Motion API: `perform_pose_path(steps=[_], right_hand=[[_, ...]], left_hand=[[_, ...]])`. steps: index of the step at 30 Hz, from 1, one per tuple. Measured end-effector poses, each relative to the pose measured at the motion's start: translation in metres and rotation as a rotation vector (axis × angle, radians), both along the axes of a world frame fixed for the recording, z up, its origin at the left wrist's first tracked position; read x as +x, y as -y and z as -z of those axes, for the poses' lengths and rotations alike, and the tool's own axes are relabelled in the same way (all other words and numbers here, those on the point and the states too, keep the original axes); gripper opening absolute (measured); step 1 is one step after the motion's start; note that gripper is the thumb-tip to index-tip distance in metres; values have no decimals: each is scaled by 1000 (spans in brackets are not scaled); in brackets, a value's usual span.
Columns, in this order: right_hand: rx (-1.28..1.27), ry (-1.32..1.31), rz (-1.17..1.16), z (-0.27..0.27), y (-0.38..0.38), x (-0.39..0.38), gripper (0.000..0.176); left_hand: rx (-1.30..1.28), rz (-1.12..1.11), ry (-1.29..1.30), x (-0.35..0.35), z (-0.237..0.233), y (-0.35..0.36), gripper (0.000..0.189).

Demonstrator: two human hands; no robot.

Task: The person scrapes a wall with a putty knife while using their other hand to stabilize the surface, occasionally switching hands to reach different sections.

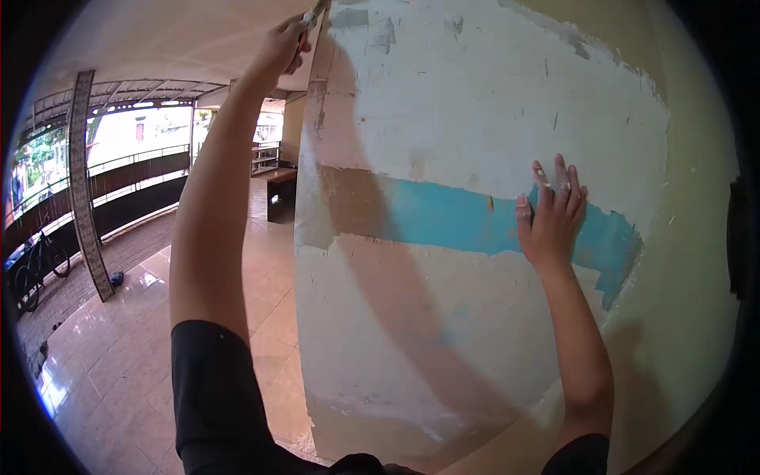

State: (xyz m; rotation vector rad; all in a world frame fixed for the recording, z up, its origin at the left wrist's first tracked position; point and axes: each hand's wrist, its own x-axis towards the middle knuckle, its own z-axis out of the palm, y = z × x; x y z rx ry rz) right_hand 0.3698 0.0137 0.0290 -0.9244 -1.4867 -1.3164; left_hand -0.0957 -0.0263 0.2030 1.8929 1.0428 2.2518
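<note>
At the bottom of the frame, a black sleeve (214,396) covers the upper arm that rises to the top centre. There the left hand (279,49) is closed around a scraper (314,16), whose tip meets the corner edge of the patchy wall (475,103). At centre right the right hand (552,218) lies flat on the wall with its fingers spread and nothing in it, resting on the blue paint band (443,218). Farther off at left are a glossy tiled floor (119,348), a patterned pillar (83,182), a bicycle (36,265) and a railing (134,170).
</note>
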Motion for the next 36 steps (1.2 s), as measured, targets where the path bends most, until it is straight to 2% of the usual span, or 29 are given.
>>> perform_pose_path(steps=[2, 4, 6, 8, 9, 12, 14, 15, 21, 25, 28, 31, 36], right_hand=[[3, 6, -7, 1, -2, 1, 57], [4, 8, 16, 2, -3, 1, 57], [7, 9, 12, 3, -5, 1, 57], [16, 10, 14, 2, -4, 0, 57], [15, 9, 13, 2, -3, 1, 57], [14, 13, 7, 2, -2, 1, 56], [10, 12, 8, 2, -2, 2, 56], [17, 17, 2, 2, -3, 2, 55], [6, 26, -17, 3, -3, 4, 56], [2, 36, -24, 3, -1, 4, 57], [6, 43, -36, 5, 0, 4, 56], [2, 41, -56, 5, -2, 5, 56], [11, 42, -59, 5, -3, 5, 56]], left_hand=[[48, -137, -77, -12, 45, -3, 46], [-25, -391, -146, -6, 93, 6, 48], [-95, -440, -89, 9, 134, 18, 48], [115, -438, -107, 1, 163, -6, 47], [115, -440, -105, 8, 166, 0, 47], [164, -512, -83, 39, 157, 18, 46], [245, -677, -234, 50, 148, 20, 46], [133, -744, -283, 54, 140, 25, 47], [121, -947, -362, 59, 91, 11, 49], [93, -982, -378, 69, 70, 17, 50], [81, -979, -401, 81, 79, 28, 49], [-51, -973, -398, 99, 102, 44, 49], [-54, -977, -393, 96, 78, 47, 50]])
